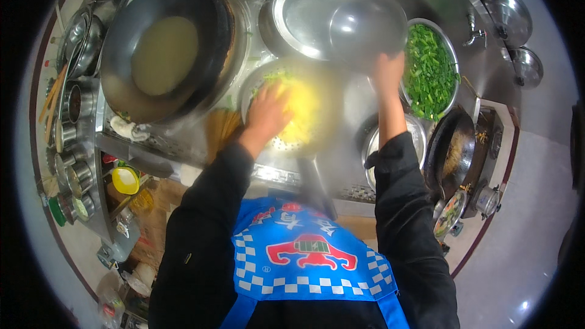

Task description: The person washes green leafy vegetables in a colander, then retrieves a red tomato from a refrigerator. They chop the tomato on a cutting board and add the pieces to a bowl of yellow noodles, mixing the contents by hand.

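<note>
My left hand [270, 112] reaches over the near left rim of a round perforated metal strainer [279, 148]. Its fingers are apart and touch yellow food [304, 109], blurred, with some green bits along its far edge. A metal handle [315, 180] runs from the strainer towards me. My right hand [388, 71] grips the near edge of a round metal bowl [365, 27], also blurred by motion. That bowl overlaps the right side of a wide steel pot [304, 16] behind the strainer. Below my right forearm stands a metal bowl of white contents [413, 135], partly covered.
A large dark wok [212, 32] with cloudy liquid fills the left. A bowl of chopped greens [429, 71] stands right, a second wok [452, 155] nearer me. A white cloth [128, 129] lies at the counter edge. Metal containers [80, 100] line the far left; a tap [475, 34] is right.
</note>
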### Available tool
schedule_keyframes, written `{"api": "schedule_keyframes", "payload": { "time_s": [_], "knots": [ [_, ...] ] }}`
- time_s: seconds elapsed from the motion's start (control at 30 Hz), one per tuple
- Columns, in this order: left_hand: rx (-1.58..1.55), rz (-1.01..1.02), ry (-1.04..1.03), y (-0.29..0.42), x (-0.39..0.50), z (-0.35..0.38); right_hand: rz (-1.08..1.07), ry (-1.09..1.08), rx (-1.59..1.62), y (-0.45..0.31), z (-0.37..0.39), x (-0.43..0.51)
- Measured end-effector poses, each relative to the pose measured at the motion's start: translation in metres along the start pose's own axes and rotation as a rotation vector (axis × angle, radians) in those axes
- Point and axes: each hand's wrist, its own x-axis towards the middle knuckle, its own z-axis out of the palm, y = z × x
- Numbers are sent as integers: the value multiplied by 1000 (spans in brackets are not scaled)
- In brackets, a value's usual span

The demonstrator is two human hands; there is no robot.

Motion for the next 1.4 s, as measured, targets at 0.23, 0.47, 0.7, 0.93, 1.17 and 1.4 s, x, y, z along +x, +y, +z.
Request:
{"api": "schedule_keyframes", "payload": {
  "time_s": [0.23, 0.47, 0.7, 0.93, 1.17, 1.4],
  "knots": [
    [-41, 37, 38, -6, -22, 1, 164, -171, -435, 13, 72, 61],
    [-173, 57, 125, -8, -48, 1, 150, -490, -153, 102, 118, 59],
    [-126, 41, 85, -11, -38, 0, 590, -391, 462, 98, 102, 20],
    [91, 89, 94, -7, -22, 26, 534, -428, 377, 55, 23, -25],
    [-165, -190, -67, -17, 21, 31, 549, -416, 261, 20, -47, -60],
    [92, 13, 420, -7, 22, 59, 478, -374, 176, 34, -78, -81]
  ]
}}
